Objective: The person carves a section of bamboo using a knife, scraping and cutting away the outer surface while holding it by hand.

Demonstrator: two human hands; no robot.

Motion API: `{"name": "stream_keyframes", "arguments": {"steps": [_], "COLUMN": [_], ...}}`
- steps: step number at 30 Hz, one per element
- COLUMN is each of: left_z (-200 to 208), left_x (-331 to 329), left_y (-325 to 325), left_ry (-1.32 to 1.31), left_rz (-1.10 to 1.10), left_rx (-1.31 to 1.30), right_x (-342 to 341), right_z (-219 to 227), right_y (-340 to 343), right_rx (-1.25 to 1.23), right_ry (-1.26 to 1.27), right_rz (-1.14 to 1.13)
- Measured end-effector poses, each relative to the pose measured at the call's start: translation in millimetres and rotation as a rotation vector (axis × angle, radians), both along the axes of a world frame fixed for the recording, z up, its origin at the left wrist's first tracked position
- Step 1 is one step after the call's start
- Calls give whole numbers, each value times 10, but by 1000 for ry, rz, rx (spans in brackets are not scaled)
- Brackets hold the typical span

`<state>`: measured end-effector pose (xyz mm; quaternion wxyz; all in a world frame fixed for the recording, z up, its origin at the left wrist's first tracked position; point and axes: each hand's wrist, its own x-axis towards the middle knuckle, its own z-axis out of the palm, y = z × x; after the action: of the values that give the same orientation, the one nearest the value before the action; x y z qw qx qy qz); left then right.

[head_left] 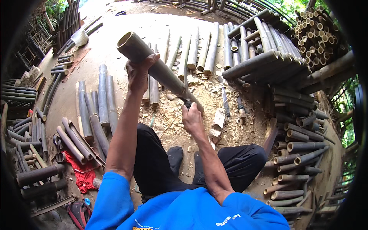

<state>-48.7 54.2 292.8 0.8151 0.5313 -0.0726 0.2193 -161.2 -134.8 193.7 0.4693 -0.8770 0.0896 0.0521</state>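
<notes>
Head view is showing the left hand (138, 74) gripping a bamboo pole (161, 71) slanting toward eleven o'clock, while the right hand (191, 118) is clenching a blade (185, 82) against it. Shaving is probably going best with strokes running away from the gripping fingers.

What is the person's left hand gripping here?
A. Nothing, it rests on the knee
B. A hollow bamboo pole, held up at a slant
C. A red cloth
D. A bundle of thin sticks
B: the left hand wraps around the bamboo pole, whose open end points up and left, while the right hand works a blade against its lower part.
</notes>
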Motion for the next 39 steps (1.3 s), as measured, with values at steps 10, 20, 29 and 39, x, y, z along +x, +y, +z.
{"name": "stream_keyframes", "arguments": {"steps": [10, 20, 29, 39], "left_z": [129, 141, 104, 152], "left_x": [-4, -71, -208, -183], "left_y": [-101, -120, -20, -95], "left_ry": [-30, -31, -90, -130], "left_rz": [-47, -54, -5, -8], "left_rx": [55, 114, 170, 227], "right_x": [131, -12, -195, 11], "right_z": [-120, 309, 870, 681], "right_y": [-128, -117, -85, -255], "right_rx": [-46, 165, 234, 282], "right_ry": [-381, -849, -399, -83], "right_rz": [-50, -140, -29, 11]}}
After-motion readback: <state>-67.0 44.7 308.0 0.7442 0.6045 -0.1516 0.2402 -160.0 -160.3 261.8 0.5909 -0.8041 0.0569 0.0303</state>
